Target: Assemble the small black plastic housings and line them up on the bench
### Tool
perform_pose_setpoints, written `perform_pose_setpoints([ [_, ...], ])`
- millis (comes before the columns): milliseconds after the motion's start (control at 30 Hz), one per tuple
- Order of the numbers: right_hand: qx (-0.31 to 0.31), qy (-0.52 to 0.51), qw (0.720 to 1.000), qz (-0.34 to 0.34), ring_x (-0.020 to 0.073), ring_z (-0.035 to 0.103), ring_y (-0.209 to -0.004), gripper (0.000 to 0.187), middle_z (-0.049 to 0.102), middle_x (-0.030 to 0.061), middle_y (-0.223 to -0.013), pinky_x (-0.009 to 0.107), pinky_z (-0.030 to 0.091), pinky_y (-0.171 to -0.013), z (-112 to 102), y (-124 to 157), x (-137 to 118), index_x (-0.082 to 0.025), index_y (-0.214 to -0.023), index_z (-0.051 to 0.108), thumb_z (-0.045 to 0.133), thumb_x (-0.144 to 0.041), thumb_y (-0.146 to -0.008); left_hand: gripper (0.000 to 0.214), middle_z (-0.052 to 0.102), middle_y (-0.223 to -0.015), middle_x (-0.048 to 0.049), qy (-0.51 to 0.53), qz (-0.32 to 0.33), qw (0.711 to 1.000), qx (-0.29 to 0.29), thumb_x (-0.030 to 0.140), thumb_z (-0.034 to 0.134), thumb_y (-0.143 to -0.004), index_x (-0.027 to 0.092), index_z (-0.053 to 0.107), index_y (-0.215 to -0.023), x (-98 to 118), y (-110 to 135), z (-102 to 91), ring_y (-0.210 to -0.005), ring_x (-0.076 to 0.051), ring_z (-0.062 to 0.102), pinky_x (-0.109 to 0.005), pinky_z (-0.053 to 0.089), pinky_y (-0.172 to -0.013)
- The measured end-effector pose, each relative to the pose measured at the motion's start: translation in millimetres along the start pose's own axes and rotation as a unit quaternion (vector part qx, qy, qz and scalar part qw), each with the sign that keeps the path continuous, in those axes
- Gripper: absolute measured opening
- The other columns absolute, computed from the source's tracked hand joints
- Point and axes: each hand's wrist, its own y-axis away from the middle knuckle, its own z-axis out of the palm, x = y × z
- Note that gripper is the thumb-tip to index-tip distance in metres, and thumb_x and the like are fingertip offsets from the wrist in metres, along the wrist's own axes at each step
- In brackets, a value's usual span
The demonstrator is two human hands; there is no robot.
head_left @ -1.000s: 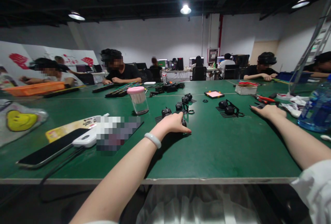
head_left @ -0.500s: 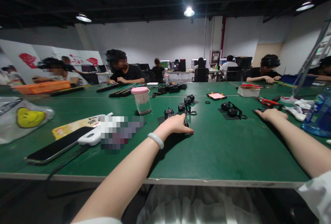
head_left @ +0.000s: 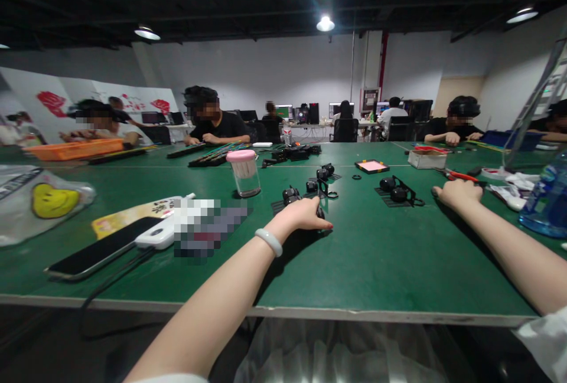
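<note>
Table (head_left: 376, 277): green, black parts seemingly spread within easy reach.
Left hand (head_left: 301, 215): palm down, thumb spread; cannot tell whether it grips.
Right hand (head_left: 460, 193): low, fingers hidden; cannot tell its hold.
Paired black assembly (head_left: 394, 189): between the hands, apart from both.
Black piece (head_left: 320, 212): partly covered by left fingers.

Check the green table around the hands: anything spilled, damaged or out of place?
Nothing visible looks spilled or damaged. Mildly odd: one small black ring lies loose on the table, near the pink square, apart from the black assemblies.
</note>
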Motion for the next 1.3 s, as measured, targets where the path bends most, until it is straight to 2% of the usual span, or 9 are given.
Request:
perform_pose_setpoints([
  [67,0.041,0.002,0.999,-0.010,0.0374,0.045,-0.094,0.063,0.048,0.0249,-0.098,0.050,0.034,-0.069,-5,6,-9,-0.005,-0.094,0.056,0.023,-0.056,-0.076,0.067,0.058,-0.091,-0.0079,-0.003,0.002,1.000,0.002,0.070,0.044,-0.050,0.019,0.045,-0.093,0,0,0.3,-0.075,-0.023,0.056,-0.026,0.040,-0.056],
  [133,0.059,-0.023,0.995,-0.077,0.0322,0.047,-0.092,0.064,0.050,0.0198,-0.098,0.045,0.035,-0.072,-9,12,-21,-0.011,-0.098,0.054,0.017,-0.058,-0.076,0.068,0.058,-0.091,-0.0081,-0.003,0.001,1.000,0.001,0.070,0.043,-0.050,0.018,0.045,-0.094,0,1,0.7,-0.075,-0.023,0.056,-0.026,0.040,-0.055],
  [233,0.053,-0.093,0.979,-0.175,0.0261,0.048,-0.094,0.061,0.049,0.0142,-0.104,0.038,0.036,-0.078,-12,22,-40,-0.018,-0.108,0.047,0.015,-0.059,-0.077,0.070,0.058,-0.091,-0.0082,-0.001,0.003,1.000,0.000,0.071,0.043,-0.050,0.018,0.046,-0.095,-1,1,1.4,-0.075,-0.023,0.056,-0.026,0.040,-0.054],
  [333,0.046,-0.138,0.965,-0.217,0.0234,0.045,-0.100,0.058,0.044,0.0115,-0.113,0.034,0.034,-0.083,-6,29,-55,-0.021,-0.117,0.038,0.016,-0.058,-0.077,0.071,0.058,-0.091,-0.0084,0.002,0.003,1.000,-0.006,0.072,0.043,-0.049,0.018,0.046,-0.095,-1,1,1.9,-0.075,-0.023,0.056,-0.027,0.041,-0.054],
  [600,-0.036,-0.154,0.955,-0.250,0.0227,0.047,-0.100,0.057,0.050,0.0105,-0.110,0.032,0.035,-0.083,10,31,-62,-0.019,-0.113,0.044,0.022,-0.057,-0.077,0.069,0.057,-0.096,-0.0097,-0.004,-0.006,0.999,-0.032,0.069,0.044,-0.052,0.018,0.043,-0.099,-9,-1,-0.9,-0.077,-0.023,0.056,-0.027,0.042,-0.056],
  [867,-0.053,-0.134,0.957,-0.251,0.0240,0.053,-0.093,0.052,0.056,0.0108,-0.105,0.031,0.039,-0.076,11,29,-62,-0.018,-0.116,0.042,0.035,-0.050,-0.076,0.065,0.056,-0.098,-0.0105,-0.012,-0.019,0.999,-0.039,0.066,0.045,-0.055,0.018,0.043,-0.098,-9,0,-4.6,-0.079,-0.023,0.056,-0.027,0.042,-0.058],
  [1033,-0.057,-0.116,0.962,-0.241,0.0252,0.054,-0.091,0.049,0.057,0.0111,-0.102,0.031,0.040,-0.073,8,33,-64,-0.018,-0.116,0.040,0.040,-0.045,-0.075,0.060,0.057,-0.096,-0.0103,-0.040,-0.028,0.999,-0.012,0.063,0.044,-0.057,0.018,0.044,-0.097,-4,4,-5.8,-0.080,-0.024,0.056,-0.028,0.043,-0.060],
  [1300,-0.072,-0.096,0.956,-0.269,0.0258,0.056,-0.087,0.048,0.058,0.0136,-0.097,0.030,0.040,-0.069,-8,54,-81,-0.015,-0.113,0.039,0.044,-0.041,-0.073,0.054,0.057,-0.090,-0.0098,-0.067,-0.046,0.997,0.012,0.060,0.043,-0.061,0.019,0.045,-0.095,3,10,-7.2,-0.081,-0.026,0.056,-0.031,0.042,-0.063],
])
